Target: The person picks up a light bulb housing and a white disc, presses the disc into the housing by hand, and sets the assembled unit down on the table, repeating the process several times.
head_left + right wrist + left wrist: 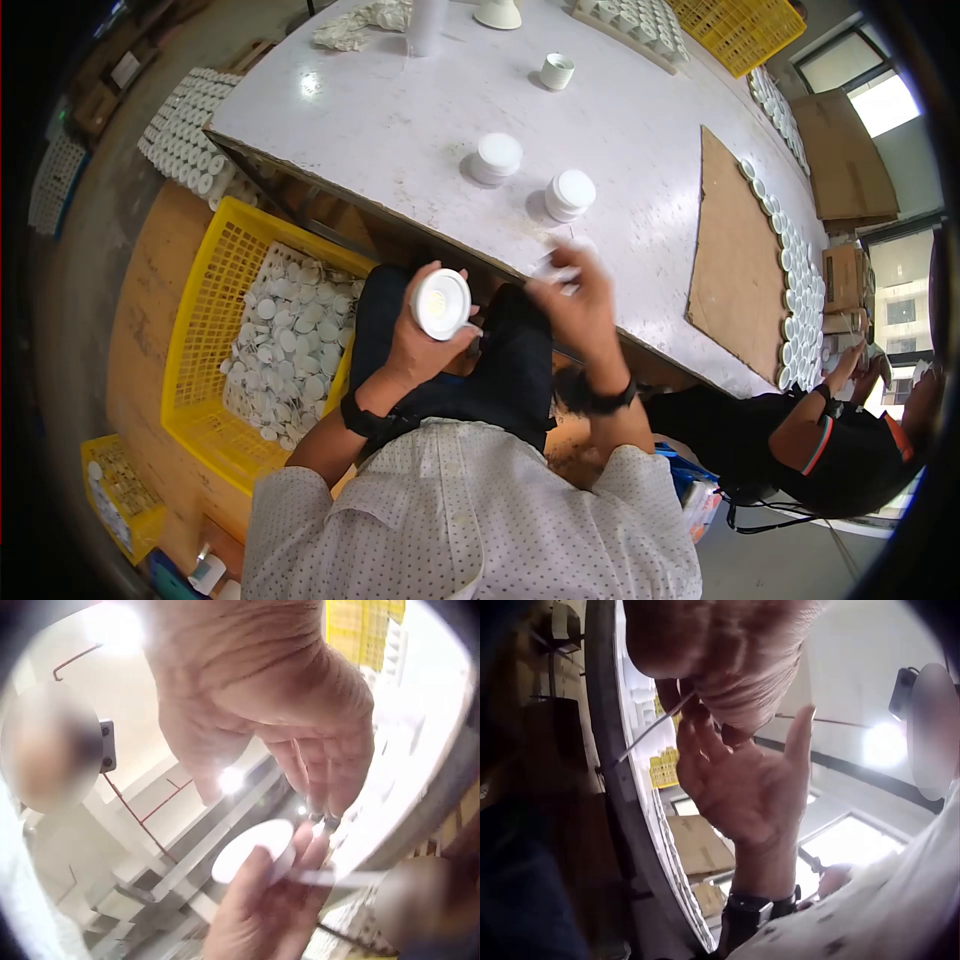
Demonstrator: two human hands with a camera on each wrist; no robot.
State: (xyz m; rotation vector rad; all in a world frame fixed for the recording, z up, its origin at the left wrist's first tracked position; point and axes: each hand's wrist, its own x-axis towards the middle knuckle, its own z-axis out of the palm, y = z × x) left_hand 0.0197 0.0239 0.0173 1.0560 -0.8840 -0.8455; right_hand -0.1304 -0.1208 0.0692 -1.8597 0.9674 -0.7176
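Note:
In the head view my left hand [425, 345] grips a round white lamp-like part [441, 304], its ring face up with a yellowish centre. My right hand [575, 310] is blurred beside it, over the table edge, near a blurred white thing [560, 272]. In the right wrist view the left hand [262, 922] holds a white disc [251, 851]; the right hand [262, 697] has relaxed fingers and its thumb apart. A thin white strip [656, 727] passes by the left hand [720, 660] in the left wrist view, where the right hand [742, 787] shows its palm.
Two white capped parts [498, 157] [571, 194] and a small white cup [557, 71] stand on the table [380, 130]. A yellow crate [195, 370] of white discs is at left. Cardboard [735, 255] and rows of white parts lie right, near another person [790, 450].

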